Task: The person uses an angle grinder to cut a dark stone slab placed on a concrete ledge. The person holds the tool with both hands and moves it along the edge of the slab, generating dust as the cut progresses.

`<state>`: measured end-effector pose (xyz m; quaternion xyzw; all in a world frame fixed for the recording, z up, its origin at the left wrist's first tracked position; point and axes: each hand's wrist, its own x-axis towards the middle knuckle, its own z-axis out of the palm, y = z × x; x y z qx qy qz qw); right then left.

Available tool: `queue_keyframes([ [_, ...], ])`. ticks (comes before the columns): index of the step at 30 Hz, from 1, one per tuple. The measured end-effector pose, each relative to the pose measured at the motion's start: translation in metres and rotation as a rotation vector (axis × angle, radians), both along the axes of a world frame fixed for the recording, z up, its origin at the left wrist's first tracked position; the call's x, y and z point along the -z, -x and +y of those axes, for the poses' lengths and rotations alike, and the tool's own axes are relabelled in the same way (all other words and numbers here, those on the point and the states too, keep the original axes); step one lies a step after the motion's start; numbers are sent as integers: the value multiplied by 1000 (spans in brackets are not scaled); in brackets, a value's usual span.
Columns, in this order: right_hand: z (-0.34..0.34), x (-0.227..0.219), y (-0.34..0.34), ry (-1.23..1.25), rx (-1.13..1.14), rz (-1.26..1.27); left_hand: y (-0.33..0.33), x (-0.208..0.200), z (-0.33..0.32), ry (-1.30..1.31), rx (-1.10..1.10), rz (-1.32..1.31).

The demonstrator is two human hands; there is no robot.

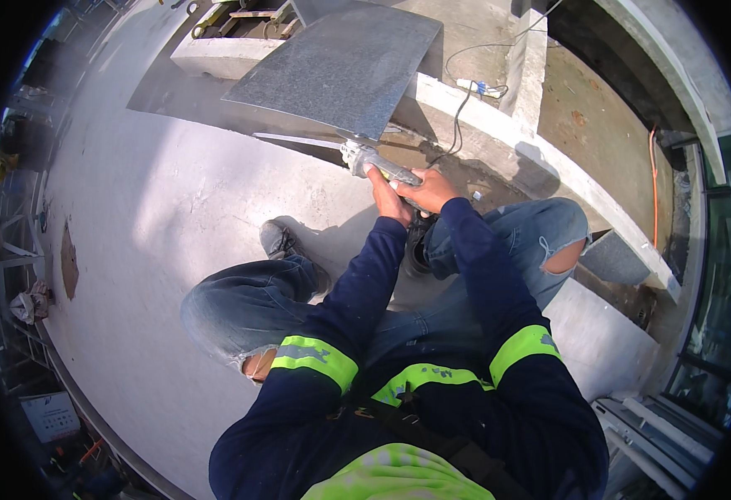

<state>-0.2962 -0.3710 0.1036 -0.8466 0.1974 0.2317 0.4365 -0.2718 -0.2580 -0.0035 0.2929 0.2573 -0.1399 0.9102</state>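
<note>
Both my hands are wrapped round a dust-grey angle grinder (374,160). My left hand (389,198) is closed round the underside of its body near the head. Further back, my right hand (434,192) grips the rear end. The grinder's head meets the near corner of a dark grey stone slab (340,62); its disc is hidden, so I cannot tell whether it is cutting. The slab lies over a pale ledge, its near edge raised above the floor. Below that edge runs a thin light strip (299,140).
A black power cord runs to a blue and white plug connector (482,87) at the upper right. A long white concrete kerb (565,167) curves past my right knee. Haze hangs at the upper left. Metal profiles (648,446) lie at the lower right; an orange cable (653,183) is at the far right.
</note>
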Motion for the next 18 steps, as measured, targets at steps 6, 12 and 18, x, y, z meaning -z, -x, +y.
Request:
queue_keyframes([
  [6,-9,3,11,-14,16,-60,12,-6,-12,2,5,53],
  [12,-5,9,12,55,-23,-87,13,-14,-11,-37,-71,26],
  [18,3,12,1,72,-13,-104,-1,-6,2,12,-24,-1],
])
